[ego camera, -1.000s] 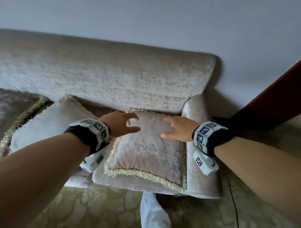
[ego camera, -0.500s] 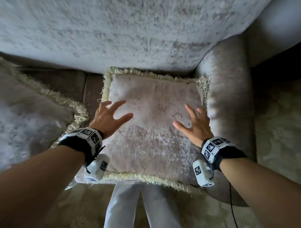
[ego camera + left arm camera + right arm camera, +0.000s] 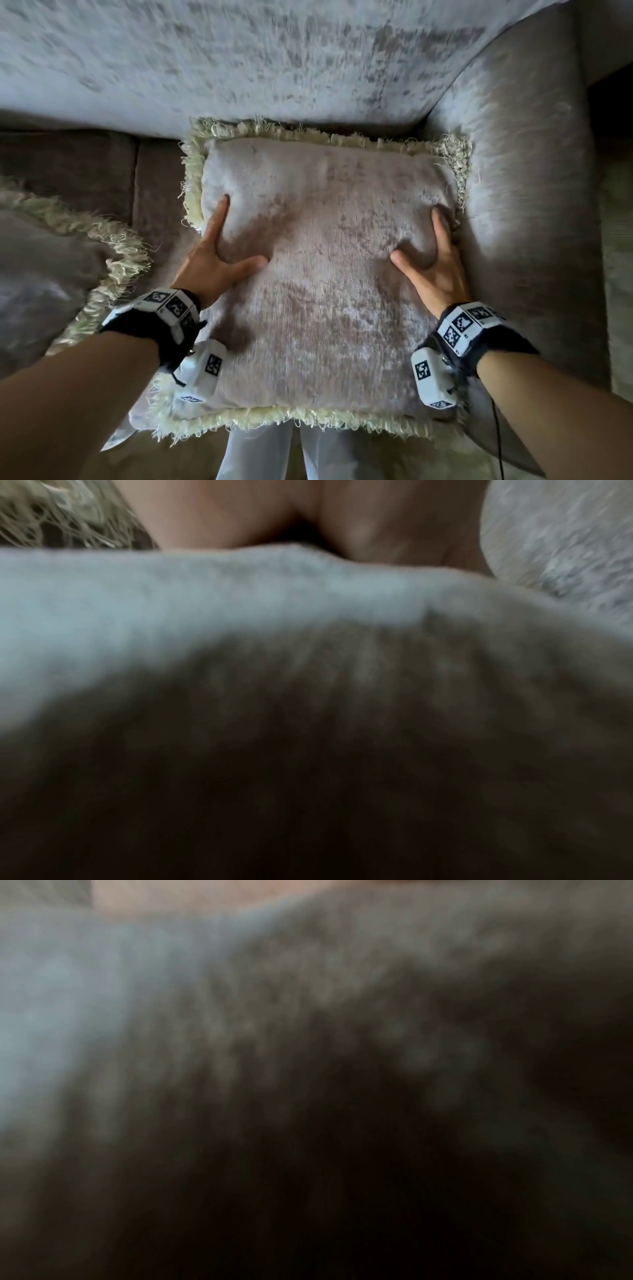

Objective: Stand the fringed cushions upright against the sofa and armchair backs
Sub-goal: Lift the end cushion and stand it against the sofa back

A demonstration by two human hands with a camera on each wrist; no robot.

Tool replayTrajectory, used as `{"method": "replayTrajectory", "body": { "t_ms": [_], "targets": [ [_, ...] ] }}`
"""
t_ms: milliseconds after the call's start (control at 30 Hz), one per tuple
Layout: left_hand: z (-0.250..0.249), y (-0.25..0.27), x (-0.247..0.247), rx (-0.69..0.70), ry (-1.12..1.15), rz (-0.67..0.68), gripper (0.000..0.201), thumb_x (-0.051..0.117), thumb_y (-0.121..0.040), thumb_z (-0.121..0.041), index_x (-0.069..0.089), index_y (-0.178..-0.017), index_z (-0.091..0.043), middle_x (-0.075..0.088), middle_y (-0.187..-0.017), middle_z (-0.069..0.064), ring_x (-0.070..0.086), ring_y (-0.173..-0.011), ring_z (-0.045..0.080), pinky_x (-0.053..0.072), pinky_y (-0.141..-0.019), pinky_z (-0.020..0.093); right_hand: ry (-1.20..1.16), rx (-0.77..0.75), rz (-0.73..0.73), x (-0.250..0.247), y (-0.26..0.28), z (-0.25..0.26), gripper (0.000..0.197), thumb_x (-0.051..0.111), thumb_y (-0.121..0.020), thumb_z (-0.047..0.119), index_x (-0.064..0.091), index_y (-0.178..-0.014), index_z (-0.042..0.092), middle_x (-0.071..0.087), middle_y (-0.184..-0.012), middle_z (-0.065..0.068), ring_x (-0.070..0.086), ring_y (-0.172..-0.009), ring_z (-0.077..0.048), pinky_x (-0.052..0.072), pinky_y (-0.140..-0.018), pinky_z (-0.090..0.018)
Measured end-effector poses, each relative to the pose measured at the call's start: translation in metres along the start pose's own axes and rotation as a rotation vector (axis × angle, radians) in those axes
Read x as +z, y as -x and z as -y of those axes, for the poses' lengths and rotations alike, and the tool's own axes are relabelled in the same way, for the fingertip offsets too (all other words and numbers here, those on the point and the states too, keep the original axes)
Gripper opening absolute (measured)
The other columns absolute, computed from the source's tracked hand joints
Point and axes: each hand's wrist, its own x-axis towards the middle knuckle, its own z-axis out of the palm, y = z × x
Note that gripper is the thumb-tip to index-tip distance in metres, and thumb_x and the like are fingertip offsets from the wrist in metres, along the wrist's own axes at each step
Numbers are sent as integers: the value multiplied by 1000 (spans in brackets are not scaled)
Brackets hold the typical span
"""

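Note:
A pale velvet fringed cushion [image 3: 325, 291] lies flat on the sofa seat, in the corner between the sofa back [image 3: 274, 61] and the right armrest [image 3: 527, 205]. My left hand [image 3: 244, 230] grips its left side, with forefinger and thumb dented into the top and the other fingers hidden past the edge. My right hand [image 3: 414, 233] grips the right side the same way, beside the armrest. The left wrist view shows blurred cushion fabric [image 3: 240, 601], its fringe [image 3: 61, 515] and my left hand [image 3: 308, 515]. In the right wrist view there is only blurred fabric [image 3: 240, 988].
A second fringed cushion [image 3: 51, 260] lies flat on the seat [image 3: 68, 164] to the left. My legs in white trousers [image 3: 260, 452] stand against the sofa's front. Patterned carpet [image 3: 616, 240] lies right of the armrest, and a thin black cable [image 3: 498, 442] hangs from my right wrist.
I have leaned in closer over the cushion. Both hands moved outward from its top to its left and right sides and dug into the fabric.

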Motion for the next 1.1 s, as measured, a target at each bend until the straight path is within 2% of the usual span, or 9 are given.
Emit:
{"method": "replayTrajectory", "body": {
  "t_ms": [67, 200, 433, 567, 667, 800, 900, 1033, 1100],
  "targets": [
    [-1, 6, -1, 65, 63, -21, 119, 84, -55, -59, 13, -150, -60, 19, -152, -29, 27, -142, 0, 27, -116, 29, -38, -53, -37, -1, 3, 5, 111, 73, -66, 74, 14, -156, 48, 14, -167, 14, 14, -147, -1, 15, -124, -33],
    [-22, 31, -20, 190, 100, -129, 121, 85, -53, -48, 18, -154, -46, 19, -143, -47, 17, -133, -30, 20, -104, -3, -108, -175, -87, -19, 19, 39, 109, 72, -64, 75, 18, -155, 49, 15, -167, 13, 15, -152, -6, 19, -121, -35],
    [-73, 40, -69, 450, 94, -374, 117, 88, -57, -55, 18, -151, -45, 27, -151, -33, 21, -144, -11, 16, -120, 18, -151, -597, -240, -56, 11, 114, 105, 72, -78, 64, 18, -158, 22, 15, -167, -10, 15, -155, -19, 17, -125, -44],
    [-103, 27, -101, 653, 97, -516, 119, 87, -64, -53, 18, -157, -24, 26, -157, -21, 20, -151, 7, 16, -123, 31, -141, -806, -338, -67, -10, 166, 109, 65, -83, 60, 15, -154, -6, 13, -164, -24, 11, -153, -11, 12, -126, -39],
    [-113, 6, -113, 733, 90, -580, 121, 90, -64, -46, 16, -157, -21, 26, -158, -15, 20, -152, 12, 16, -124, 38, -182, -854, -396, -65, -31, 184, 108, 65, -83, 63, 12, -156, 3, 13, -163, -14, 10, -154, -14, 14, -125, -42],
    [-104, -29, -103, 653, 133, -583, 121, 92, -58, -50, 18, -154, -41, 29, -156, -17, 23, -151, 10, 19, -124, 42, -181, -761, -395, -49, -65, 180, 107, 68, -79, 67, 9, -156, 21, 11, -161, -2, 9, -150, -3, 13, -120, -19],
    [-87, -50, -87, 591, 106, -602, 128, 92, -54, -51, 20, -158, -31, 30, -154, -12, 24, -149, 7, 20, -124, 37, -142, -657, -357, -36, -85, 162, 108, 66, -72, 74, 5, -155, 40, 8, -160, 7, 8, -149, -1, 9, -113, -5],
    [-77, -57, -79, 596, 44, -611, 131, 96, -55, -39, 15, -157, -31, 25, -159, 1, 21, -151, 14, 19, -124, 39, -62, -687, -393, -31, -92, 148, 108, 67, -76, 69, 5, -156, 31, 10, -156, 7, 9, -147, 0, 9, -116, -10],
    [-79, -52, -78, 583, 28, -609, 132, 96, -54, -38, 14, -158, -30, 26, -155, -3, 21, -149, 8, 18, -124, 33, -65, -697, -388, -32, -89, 149, 107, 70, -79, 64, 3, -155, 30, 10, -158, 2, 10, -149, -10, 9, -117, -12]
  ]
}}
